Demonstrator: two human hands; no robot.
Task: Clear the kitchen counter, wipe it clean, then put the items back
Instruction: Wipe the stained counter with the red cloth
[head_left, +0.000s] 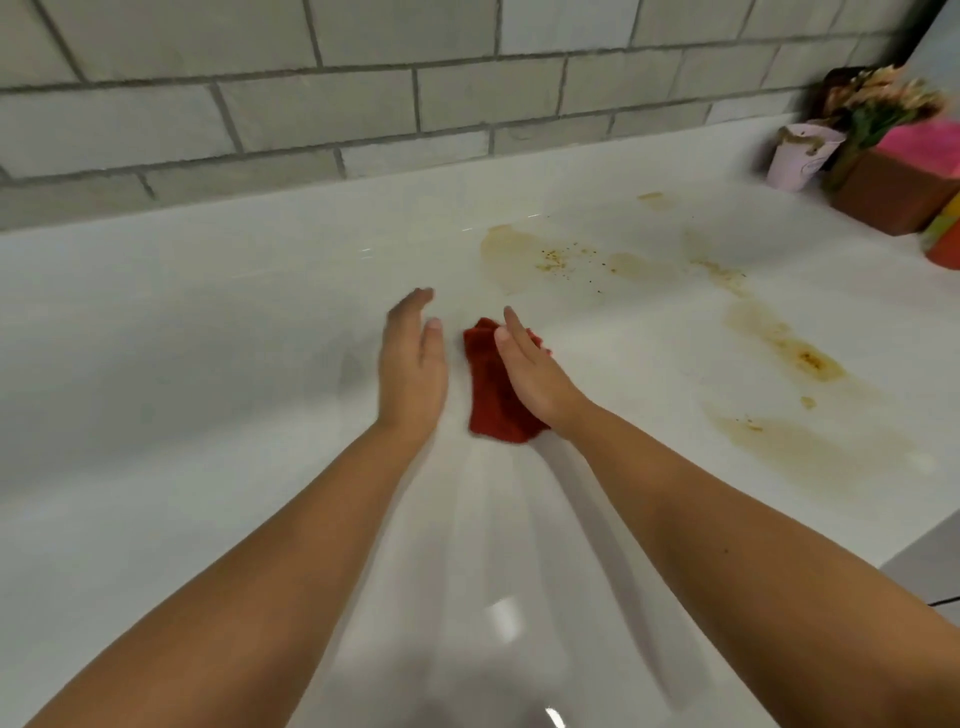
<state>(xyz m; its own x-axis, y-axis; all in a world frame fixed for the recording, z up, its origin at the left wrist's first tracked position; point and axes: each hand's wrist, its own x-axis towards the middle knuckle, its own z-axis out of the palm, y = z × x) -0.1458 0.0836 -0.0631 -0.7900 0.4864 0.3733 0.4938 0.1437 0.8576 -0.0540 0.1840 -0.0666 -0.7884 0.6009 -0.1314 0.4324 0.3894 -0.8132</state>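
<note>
Bench (208, 312) was cleared bar items (883, 171) far right, wiping looked barely started: right hand (530, 374) flat on cloth (488, 395), left hand (413, 374) open beside it, stains (524, 254) unwiped.

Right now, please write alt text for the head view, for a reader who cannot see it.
The right hand rests on a red cloth on a white counter, the left hand open beside it; brown stains lie to the right.

Red cloth (485, 397) partly covered by right hand (535, 379). Pink-topped box (896, 192) and container (948, 254) cut off by right edge. Flowers (883, 98) blurred.
</note>
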